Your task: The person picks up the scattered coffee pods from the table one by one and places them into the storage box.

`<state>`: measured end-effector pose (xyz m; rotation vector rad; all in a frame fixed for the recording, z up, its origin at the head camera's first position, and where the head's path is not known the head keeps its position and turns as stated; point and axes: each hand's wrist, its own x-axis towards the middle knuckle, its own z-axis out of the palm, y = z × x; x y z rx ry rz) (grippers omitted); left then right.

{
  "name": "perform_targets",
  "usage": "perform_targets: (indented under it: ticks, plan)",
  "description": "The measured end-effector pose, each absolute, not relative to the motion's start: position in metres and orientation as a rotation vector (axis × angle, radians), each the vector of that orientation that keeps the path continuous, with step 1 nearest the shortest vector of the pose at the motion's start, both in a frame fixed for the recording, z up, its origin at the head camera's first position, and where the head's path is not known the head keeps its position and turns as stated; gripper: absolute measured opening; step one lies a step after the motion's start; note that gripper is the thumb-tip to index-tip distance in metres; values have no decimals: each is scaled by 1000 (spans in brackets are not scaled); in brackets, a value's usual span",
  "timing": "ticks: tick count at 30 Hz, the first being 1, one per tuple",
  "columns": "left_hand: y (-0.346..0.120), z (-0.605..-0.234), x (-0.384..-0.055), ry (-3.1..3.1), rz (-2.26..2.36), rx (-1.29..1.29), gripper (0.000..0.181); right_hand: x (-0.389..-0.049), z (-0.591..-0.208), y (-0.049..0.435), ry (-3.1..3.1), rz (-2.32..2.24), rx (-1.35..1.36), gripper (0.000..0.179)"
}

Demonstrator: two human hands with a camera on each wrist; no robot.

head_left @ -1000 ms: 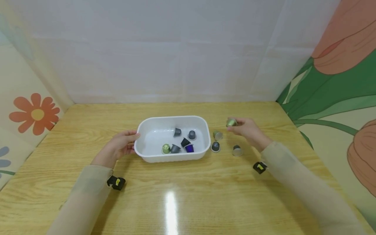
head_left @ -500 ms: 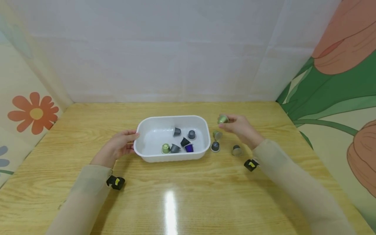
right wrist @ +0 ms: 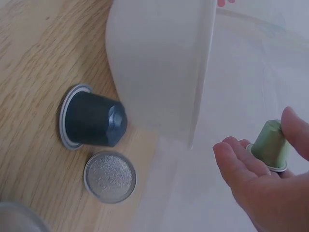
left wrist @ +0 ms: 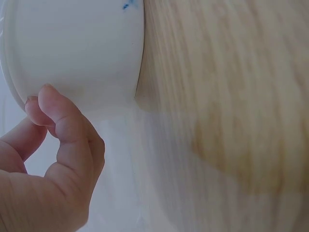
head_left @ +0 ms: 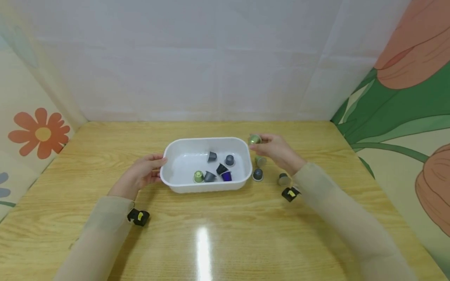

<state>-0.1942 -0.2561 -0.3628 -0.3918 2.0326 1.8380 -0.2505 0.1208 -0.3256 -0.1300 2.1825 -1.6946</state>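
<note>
A white tub (head_left: pixel 186 188) stands on the table with several coffee capsules in it: a green capsule (head_left: pixel 198 176), a purple capsule (head_left: pixel 226 176), and grey and black ones. My left hand (head_left: pixel 142 174) grips the tub's left end, thumb at the rim and fingers against the outer wall, as the left wrist view shows. My right hand (head_left: pixel 277 151) pinches a light green coffee capsule (right wrist: pixel 271 145) between thumb and fingers, raised beside the tub's back right corner. Below that hand, a dark capsule (right wrist: pixel 94 118) stands upright next to the tub.
Two more capsules lie on their sides right of the tub: a green-sided capsule (head_left: pixel 261 160) and a dark one with a pale lid (head_left: pixel 284 179). The wooden table (head_left: pixel 239 234) meets a white cloth backdrop (head_left: pixel 211 86) behind. Printed panels flank both sides.
My right hand has moved left with the light green coffee capsule, from over the table to the tub's right end. My left hand keeps its hold on the tub.
</note>
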Motion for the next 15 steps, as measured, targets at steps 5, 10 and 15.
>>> perform_targets:
  ticks: [5,10,15]
  plan:
    - [-255,-363,-194,2039,1833,-386,53,-252,-324,110,2121,-1723,-91,53]
    - [-255,-363,-194,2050,1825,-383,52,-252,-322,99,2111,-1724,-95,49]
    - [-255,-363,-193,2052,1828,-391,50,-252,-321,89,2114,-1711,-122,46]
